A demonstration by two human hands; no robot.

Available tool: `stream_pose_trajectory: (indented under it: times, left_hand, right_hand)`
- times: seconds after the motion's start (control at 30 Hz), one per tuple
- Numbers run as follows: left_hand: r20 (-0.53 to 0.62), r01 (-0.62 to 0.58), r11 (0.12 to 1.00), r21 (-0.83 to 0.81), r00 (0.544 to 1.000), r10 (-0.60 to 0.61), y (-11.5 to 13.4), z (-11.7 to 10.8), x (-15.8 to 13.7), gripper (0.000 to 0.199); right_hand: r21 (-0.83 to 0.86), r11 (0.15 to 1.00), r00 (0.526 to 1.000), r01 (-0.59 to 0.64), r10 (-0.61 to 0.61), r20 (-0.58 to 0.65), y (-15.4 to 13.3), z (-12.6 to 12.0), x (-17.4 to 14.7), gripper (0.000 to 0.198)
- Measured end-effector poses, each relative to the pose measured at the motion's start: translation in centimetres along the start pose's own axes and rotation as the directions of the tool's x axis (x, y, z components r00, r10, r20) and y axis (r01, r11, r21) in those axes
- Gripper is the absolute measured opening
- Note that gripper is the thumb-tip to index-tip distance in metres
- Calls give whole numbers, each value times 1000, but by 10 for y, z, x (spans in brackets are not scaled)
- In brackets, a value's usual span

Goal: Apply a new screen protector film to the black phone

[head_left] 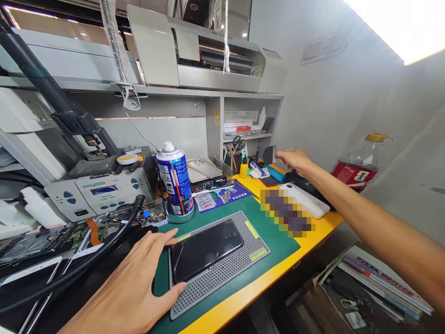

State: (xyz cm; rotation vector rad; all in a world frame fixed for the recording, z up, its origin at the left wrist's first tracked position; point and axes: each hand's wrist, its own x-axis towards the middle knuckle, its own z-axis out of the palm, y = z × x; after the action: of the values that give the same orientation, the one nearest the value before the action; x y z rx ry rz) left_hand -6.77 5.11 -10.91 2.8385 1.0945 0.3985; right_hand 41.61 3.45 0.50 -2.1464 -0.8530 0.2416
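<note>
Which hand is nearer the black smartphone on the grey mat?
Left. The left hand is close beside the black smartphone, at its left end; the right hand is farther off, beyond it, to the right.

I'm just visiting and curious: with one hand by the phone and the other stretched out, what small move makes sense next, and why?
Probably bring the right hand toward the black phone: it seems to pinch a thin grey piece well away from it, while the open left hand is beside the phone on the perforated mat.
</note>
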Motion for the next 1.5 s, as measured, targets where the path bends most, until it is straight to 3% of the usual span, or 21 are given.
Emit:
stream_pose_trajectory:
  times: [0.13, 0.2, 0.27, 0.33, 0.4, 0.47, 0.53, 0.6, 0.7, 0.8, 0.87, 0.9, 0.97, 1.03, 1.13, 1.23, 1.5]
  left_hand:
    - [-6, -35, 997, -74, 999, 35, 10, -17, 0, 69]
    - [-94, -48, 988, -148, 995, 34, 19, -29, 1, 59]
    - [-200, -13, 960, -279, 979, -45, 32, -43, 4, 43]
    - [-150, 105, 848, -520, 966, -212, 47, -56, 9, 36]
    - [50, 228, 598, -768, 953, -299, 63, -67, 16, 37]
    - [173, 270, 329, -905, 939, -297, 78, -72, 24, 37]
    - [203, 254, 148, -956, 935, -291, 89, -73, 33, 35]
    - [190, 228, 90, -970, 932, -310, 96, -71, 39, 32]
    - [167, 208, 81, -975, 918, -360, 98, -69, 43, 27]
    - [158, 199, 52, -979, 886, -435, 86, -75, 37, 22]
    - [180, 209, 0, -978, 839, -513, 73, -81, 27, 15]
    - [208, 224, -39, -974, 807, -553, 67, -83, 21, 13]
    - [298, 270, -140, -953, 735, -609, 57, -85, 8, 19]
    - [408, 324, -251, -912, 674, -616, 53, -85, -2, 27]
    - [537, 383, -377, -843, 615, -577, 56, -82, -9, 34]
    - [605, 418, -438, -796, 583, -543, 62, -80, -8, 35]
    - [664, 455, -486, -746, 566, -489, 64, -71, -5, 30]
  right_hand:
    - [192, 981, 992, 24, -47, 116, -4, -3, -30, 26]
    - [289, 956, 971, 46, -111, 213, -7, -1, -52, 23]
    - [378, 924, 929, 62, -192, 316, -12, 5, -81, 37]
    - [451, 889, 862, 85, -292, 414, -21, 12, -112, 46]
    - [484, 870, 786, 97, -366, 499, -33, 22, -141, 39]
    - [504, 857, 710, 104, -419, 566, -45, 33, -165, 35]
    - [521, 847, 644, 108, -459, 612, -55, 45, -180, 34]
    - [539, 835, 595, 113, -491, 636, -62, 56, -188, 34]
    - [562, 817, 547, 127, -531, 647, -67, 64, -193, 36]
    - [496, 836, 496, 233, -542, 679, -65, 58, -190, 42]
    - [419, 856, 520, 303, -517, 680, -56, 50, -183, 38]
    - [382, 872, 564, 307, -490, 665, -50, 46, -179, 37]
    - [333, 919, 674, 213, -385, 631, -33, 42, -170, 44]
    - [317, 948, 722, 39, -246, 647, -17, 42, -163, 48]
    - [307, 930, 694, -204, -83, 715, -1, 47, -161, 53]
    - [315, 883, 637, -348, -24, 770, 5, 52, -163, 53]
    - [328, 828, 579, -454, -7, 816, 10, 57, -163, 43]
